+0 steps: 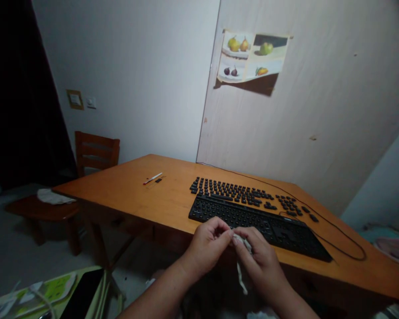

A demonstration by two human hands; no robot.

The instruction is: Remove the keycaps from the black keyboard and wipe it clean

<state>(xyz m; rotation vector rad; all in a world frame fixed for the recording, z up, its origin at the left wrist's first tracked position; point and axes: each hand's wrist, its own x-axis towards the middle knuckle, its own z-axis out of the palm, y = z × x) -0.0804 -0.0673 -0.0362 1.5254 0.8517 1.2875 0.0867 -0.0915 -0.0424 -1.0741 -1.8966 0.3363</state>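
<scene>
Both hands meet just in front of the table's near edge, over a small crumpled whitish cloth (247, 244). My right hand (261, 259) is closed around it, and a thin strip of it dangles below the fingers. The fingers of my left hand (206, 246) are pinched together at the cloth's left end, touching my right fingertips. Just beyond the hands lies a black keyboard (286, 232) with its keycaps off, partly covered by the hands. Behind it the loose black keycaps (232, 190) are laid out in rows.
A white pen-like tool (153, 178) and a small black piece (158, 180) lie farther left on the wooden table (119, 190). A black cable (344, 232) loops along the right. A chair (96, 150) stands at the left; a phone-like black slab (83, 292) is at lower left.
</scene>
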